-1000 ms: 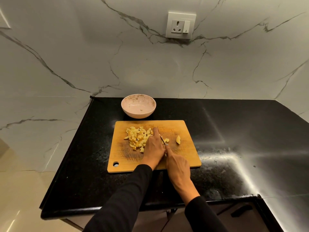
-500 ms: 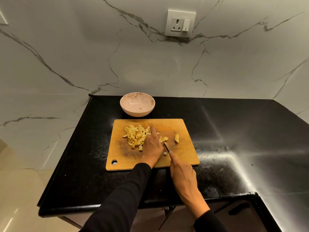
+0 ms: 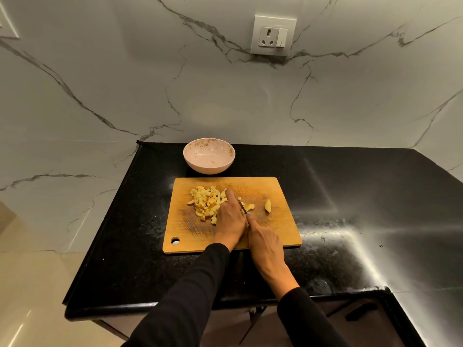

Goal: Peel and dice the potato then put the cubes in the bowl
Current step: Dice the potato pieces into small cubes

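Right hand (image 3: 266, 242), gripping knife (image 3: 243, 207), back forward from board edge, blade at potato piece (image 3: 249, 207); left hand (image 3: 231, 217) flat, steadying; diced pile (image 3: 206, 204) on cutting board (image 3: 280, 229), bowl (image 3: 209, 156) nearly empty; dicing unfinished

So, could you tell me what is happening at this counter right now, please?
A person is dicing potato on a wooden cutting board. The right hand grips a knife, cutting a small piece beside the left hand, which steadies it. A pile of potato cubes lies on the board, one wedge waits uncut, and the pink bowl is nearly empty.
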